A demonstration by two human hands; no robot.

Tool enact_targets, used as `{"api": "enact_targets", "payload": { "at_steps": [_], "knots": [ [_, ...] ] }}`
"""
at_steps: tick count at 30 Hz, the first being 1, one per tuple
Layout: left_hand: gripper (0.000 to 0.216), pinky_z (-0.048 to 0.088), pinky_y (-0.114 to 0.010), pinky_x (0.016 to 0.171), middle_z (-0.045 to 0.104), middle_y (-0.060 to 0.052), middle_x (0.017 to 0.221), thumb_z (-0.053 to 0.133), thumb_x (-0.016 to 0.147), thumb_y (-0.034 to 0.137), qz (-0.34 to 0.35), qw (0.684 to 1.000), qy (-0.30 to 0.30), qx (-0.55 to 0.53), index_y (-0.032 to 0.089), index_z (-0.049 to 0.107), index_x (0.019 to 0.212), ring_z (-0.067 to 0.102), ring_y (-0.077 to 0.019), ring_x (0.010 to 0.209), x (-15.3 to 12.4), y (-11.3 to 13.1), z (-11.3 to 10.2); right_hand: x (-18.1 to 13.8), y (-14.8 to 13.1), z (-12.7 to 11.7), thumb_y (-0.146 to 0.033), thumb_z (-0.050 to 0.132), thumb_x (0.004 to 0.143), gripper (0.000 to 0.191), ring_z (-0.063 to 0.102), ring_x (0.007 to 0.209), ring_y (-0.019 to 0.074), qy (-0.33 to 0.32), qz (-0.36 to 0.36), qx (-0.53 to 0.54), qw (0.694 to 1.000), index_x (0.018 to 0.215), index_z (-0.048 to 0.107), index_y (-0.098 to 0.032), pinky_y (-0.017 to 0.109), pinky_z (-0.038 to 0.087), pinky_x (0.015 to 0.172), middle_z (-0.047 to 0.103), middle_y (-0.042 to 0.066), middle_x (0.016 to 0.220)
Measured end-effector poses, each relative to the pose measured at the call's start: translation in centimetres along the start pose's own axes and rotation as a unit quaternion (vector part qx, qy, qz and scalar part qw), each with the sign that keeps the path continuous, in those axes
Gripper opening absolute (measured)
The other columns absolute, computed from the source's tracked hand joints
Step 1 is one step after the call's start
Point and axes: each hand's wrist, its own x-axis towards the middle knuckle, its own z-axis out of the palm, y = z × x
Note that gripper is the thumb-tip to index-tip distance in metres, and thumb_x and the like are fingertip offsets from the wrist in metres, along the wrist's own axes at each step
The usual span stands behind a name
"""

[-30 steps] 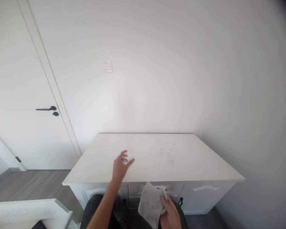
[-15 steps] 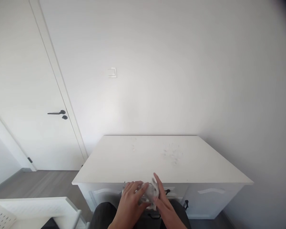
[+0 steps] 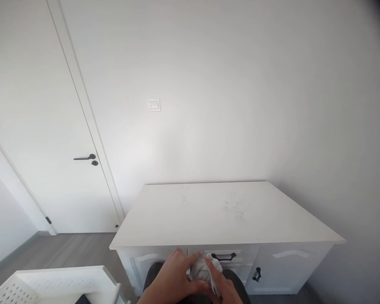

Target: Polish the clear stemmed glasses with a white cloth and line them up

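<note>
A small grey cloth was held bunched between both hands, low in front of the near edge of the white cabinet top and just below it. The left hand was closed over it from the left, the right hand from beneath. It looked soft, light and limp, best gathered in a fistful rather than pinched at a corner. A second earlier the left hand had been raised over the cabinet top, and the cloth had hung from the right hand alone.

No readable text, label, brand, number or sign shows on anything in view.
</note>
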Motion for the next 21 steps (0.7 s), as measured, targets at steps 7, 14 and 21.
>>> {"api": "enact_targets", "payload": {
  "at_steps": [7,14,21],
  "knots": [
    [0.034,0.051,-0.052,0.108,0.075,-0.01,0.13,0.074,0.094,0.039,0.001,0.978,0.198,-0.063,0.03,0.074,0.127,0.069,-0.0311,0.117,-1.8,-3.1,3.0,-0.2,-2.3,-1.6,-0.057,0.082,0.085,0.085,0.066,0.127,0.0364,0.131,0.197,0.356,0.904,0.158,0.045,-0.033,0.047,0.057,0.098,0.067,0.012,0.141],
    [0.041,0.058,-0.035,0.085,0.075,-0.007,0.09,0.058,0.096,0.061,-0.139,0.891,0.327,-0.282,0.021,0.068,0.091,0.072,-0.0267,0.092,-1.0,-2.9,8.5,-1.5,-4.0,-4.1,-0.057,0.087,0.077,0.098,0.069,0.123,0.037,-0.098,0.171,0.383,0.902,0.16,0.045,-0.026,0.048,0.055,0.101,0.074,0.015,0.128],
    [0.053,0.049,-0.05,0.109,0.077,-0.018,0.122,0.074,0.078,0.064,-0.253,0.859,0.318,-0.313,0.017,0.073,0.103,0.065,-0.0389,0.128,-1.8,-4.6,8.5,-1.2,-4.9,-6.1,-0.043,0.073,0.093,0.052,0.056,0.141,0.035,-0.287,0.008,0.013,0.958,0.144,0.064,-0.044,0.052,0.031,0.126,0.073,-0.002,0.137]
  ]
}}
